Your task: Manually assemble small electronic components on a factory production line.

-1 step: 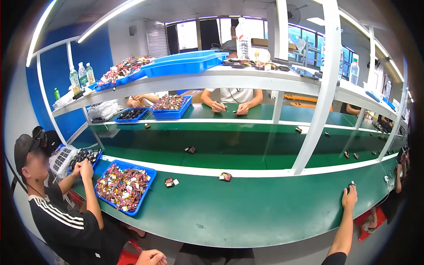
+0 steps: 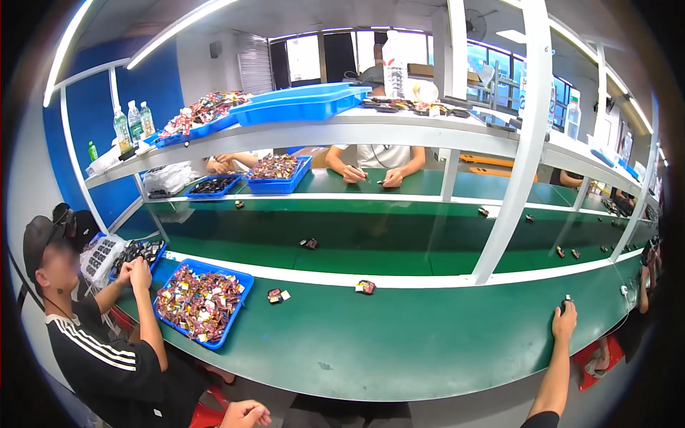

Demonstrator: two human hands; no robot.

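Far out on the right of the green bench [image 2: 399, 335], my right hand [image 2: 564, 322] is closed around a small dark part with a pale tip [image 2: 568, 299]; its exact kind is too small to make out. My left hand [image 2: 246, 414] hangs low, below the bench's near edge, its fingers loosely curled and no object showing in them. Between my hands on the bench lie a small red-and-black part with a white tab [image 2: 365, 287] and another small part with a white tab [image 2: 278, 295]. Neither hand touches these.
A blue tray [image 2: 245, 277] heaped with small reddish parts stands at the left, beside a seated co-worker [image 2: 100, 328] working with both hands. White shelf posts [image 2: 510, 164] rise behind the bench. Loose parts [image 2: 309, 244] lie on the green surface beyond. Another person's hands [image 2: 374, 177] work opposite.
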